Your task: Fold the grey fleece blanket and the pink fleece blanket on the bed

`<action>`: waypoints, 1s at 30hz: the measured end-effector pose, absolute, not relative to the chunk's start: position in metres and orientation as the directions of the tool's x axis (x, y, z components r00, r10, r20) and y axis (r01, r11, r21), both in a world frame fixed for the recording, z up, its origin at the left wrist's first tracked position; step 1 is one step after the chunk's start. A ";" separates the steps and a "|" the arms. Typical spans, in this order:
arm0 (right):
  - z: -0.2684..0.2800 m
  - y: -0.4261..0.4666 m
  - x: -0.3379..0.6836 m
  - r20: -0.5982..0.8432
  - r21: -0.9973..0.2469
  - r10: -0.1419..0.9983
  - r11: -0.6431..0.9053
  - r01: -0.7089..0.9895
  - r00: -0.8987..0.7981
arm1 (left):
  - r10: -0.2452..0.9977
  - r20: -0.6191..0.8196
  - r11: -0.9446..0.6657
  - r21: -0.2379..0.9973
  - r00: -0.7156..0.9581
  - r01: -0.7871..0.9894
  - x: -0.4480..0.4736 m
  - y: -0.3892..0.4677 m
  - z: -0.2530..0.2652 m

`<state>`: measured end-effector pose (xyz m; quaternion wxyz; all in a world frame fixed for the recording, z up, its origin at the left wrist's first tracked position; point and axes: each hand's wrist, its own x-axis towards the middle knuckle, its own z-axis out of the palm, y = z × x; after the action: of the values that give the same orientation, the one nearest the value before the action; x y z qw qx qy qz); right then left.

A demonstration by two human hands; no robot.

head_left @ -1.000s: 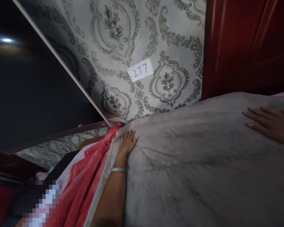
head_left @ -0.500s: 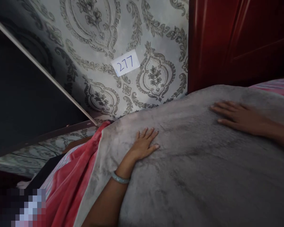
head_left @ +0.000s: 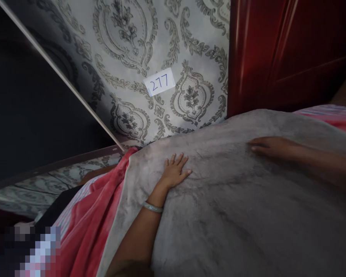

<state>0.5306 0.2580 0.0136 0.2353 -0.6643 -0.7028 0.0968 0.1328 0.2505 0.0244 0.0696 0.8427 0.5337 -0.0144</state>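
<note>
On the gray blanket (head_left: 219, 227), near its left edge, the left hand (head_left: 174, 175) lies flat, grip apart; the right hand (head_left: 272, 147) (blurred) I cannot tell.

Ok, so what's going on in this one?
A person has a grey blanket spread out in front of a patterned wall. Their left grip, a bare hand, lies open on it with fingers spread. The right grip is farther right at the blanket, too blurred to tell whether it presses or pinches. Red cloth shows past the blanket's left edge.
</note>
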 end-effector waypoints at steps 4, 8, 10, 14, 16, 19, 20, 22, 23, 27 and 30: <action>0.003 0.233 0.465 0.172 -0.502 0.923 0.382 0.775 -0.344 | 0.894 -0.086 -0.431 0.099 0.439 0.897 0.131 0.253 0.022; -0.028 0.220 0.433 0.312 -0.542 0.884 0.467 0.699 -0.349 | 0.893 -0.079 -0.435 0.092 0.442 0.896 0.129 0.254 0.021; -0.038 0.220 0.432 0.338 -0.547 0.887 0.458 0.701 -0.316 | 0.893 -0.075 -0.437 0.087 0.443 0.895 0.129 0.255 0.020; -0.040 0.220 0.439 0.386 -0.569 0.881 0.461 0.681 -0.275 | 0.893 -0.082 -0.437 0.085 0.444 0.895 0.128 0.256 0.020; -0.037 0.218 0.439 0.405 -0.575 0.874 0.473 0.668 -0.269 | 0.889 -0.078 -0.444 0.091 0.450 0.892 0.128 0.256 0.020; -0.031 0.214 0.436 0.418 -0.588 0.872 0.473 0.656 -0.253 | 0.890 -0.077 -0.442 0.096 0.449 0.892 0.129 0.256 0.021; -0.029 0.214 0.435 0.417 -0.602 0.876 0.464 0.650 -0.240 | 0.892 -0.080 -0.438 0.098 0.445 0.894 0.129 0.256 0.022; -0.025 0.213 0.434 0.411 -0.638 0.890 0.434 0.636 -0.194 | 0.894 -0.091 -0.431 0.100 0.439 0.897 0.130 0.255 0.023; -0.024 0.213 0.434 0.410 -0.654 0.897 0.416 0.632 -0.166 | 0.895 -0.094 -0.428 0.100 0.436 0.898 0.130 0.255 0.023; -0.020 0.217 0.439 0.408 -0.691 0.910 0.358 0.629 -0.069 | 0.895 -0.090 -0.428 0.109 0.437 0.897 0.130 0.255 0.023; -0.019 0.220 0.444 0.387 -0.735 0.922 0.312 0.602 -0.006 | 0.893 -0.084 -0.432 0.121 0.443 0.894 0.128 0.256 0.022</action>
<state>0.4437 0.2201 -0.0188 0.4326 -0.5565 -0.6848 0.1850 0.1280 0.2560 0.0218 0.0737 0.8461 0.5279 -0.0034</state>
